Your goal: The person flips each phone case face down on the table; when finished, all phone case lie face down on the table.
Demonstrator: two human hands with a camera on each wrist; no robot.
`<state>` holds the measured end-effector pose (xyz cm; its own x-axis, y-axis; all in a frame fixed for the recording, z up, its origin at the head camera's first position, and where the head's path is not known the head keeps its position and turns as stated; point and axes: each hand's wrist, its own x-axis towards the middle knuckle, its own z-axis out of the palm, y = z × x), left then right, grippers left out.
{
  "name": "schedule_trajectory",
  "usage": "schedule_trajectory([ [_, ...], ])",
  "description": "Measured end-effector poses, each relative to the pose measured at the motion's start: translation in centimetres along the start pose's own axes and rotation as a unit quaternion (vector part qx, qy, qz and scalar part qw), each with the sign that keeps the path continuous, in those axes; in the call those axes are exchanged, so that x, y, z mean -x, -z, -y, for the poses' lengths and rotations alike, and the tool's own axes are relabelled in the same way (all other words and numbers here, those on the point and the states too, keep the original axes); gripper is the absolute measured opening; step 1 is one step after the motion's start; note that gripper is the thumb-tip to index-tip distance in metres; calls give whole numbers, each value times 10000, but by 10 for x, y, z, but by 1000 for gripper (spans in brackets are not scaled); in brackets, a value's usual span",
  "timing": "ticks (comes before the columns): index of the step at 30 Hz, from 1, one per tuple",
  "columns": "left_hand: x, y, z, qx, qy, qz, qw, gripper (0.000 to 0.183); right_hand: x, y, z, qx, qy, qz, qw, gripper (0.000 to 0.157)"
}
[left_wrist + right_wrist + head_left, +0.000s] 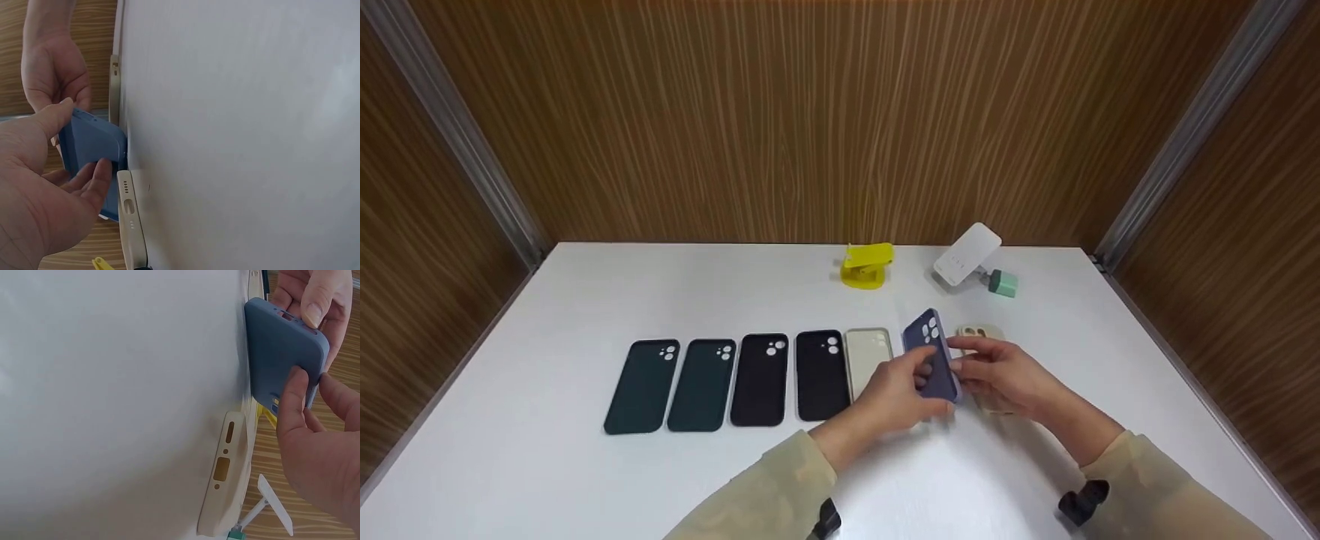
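Note:
A blue-purple phone case (941,379) stands tilted on its long edge, close over the table between both hands. My left hand (896,390) holds it, thumb at the bottom end and fingers against the hollow inside, as the left wrist view shows. From the other side my right hand (1005,375) pinches the case's edge, with one fingertip on the smooth outer face (275,349). A cream phone case (867,356) lies just left of the blue one, partly covered by the left hand. Another cream case (209,503) lies beneath the right hand, mostly hidden in the head view.
Two dark green cases (641,390) and two black cases (761,382) lie in a row to the left. Behind stand a yellow phone stand (868,262) and a white stand (969,251) with a green base (1003,283). Wood-grain panels (810,120) enclose the white table (697,292).

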<state>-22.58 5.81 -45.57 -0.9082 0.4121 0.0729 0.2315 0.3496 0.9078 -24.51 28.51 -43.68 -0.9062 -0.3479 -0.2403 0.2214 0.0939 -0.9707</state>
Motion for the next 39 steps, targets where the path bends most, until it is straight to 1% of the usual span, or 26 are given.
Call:
schedule_trajectory([
  [7, 1, 1, 2, 162, -15, -56, 9999, 84, -2, -3, 0, -214, 158, 244, 9994, 55],
  [12, 2, 1, 0, 180, 73, -60, 9998, 85, -1, -4, 0, -53, 11, 143, 9999, 55],
  [18, 3, 1, -2, 221, 40, -53, 9997, 84, 1, -5, 1, 275, -120, 35, 9995, 53],
  [20, 4, 0, -3, 257, 32, -51, 9997, 83, 2, -5, 1, 283, -124, 55, 9995, 53],
  [25, 5, -1, -3, 465, 54, -78, 9989, 82, 2, -6, 1, 229, -109, 129, 9996, 54],
  [30, 7, -2, -4, 738, 70, -166, 9971, 80, 2, -9, 1, 335, -53, 64, 9994, 54],
  [36, 10, -6, -4, 1075, -20, -316, 9937, 77, 1, -12, -2, 245, 51, 35, 9997, 55],
  [39, 12, -7, -5, 1126, -29, -365, 9930, 76, 2, -14, -3, 281, 110, -25, 9995, 54],
])
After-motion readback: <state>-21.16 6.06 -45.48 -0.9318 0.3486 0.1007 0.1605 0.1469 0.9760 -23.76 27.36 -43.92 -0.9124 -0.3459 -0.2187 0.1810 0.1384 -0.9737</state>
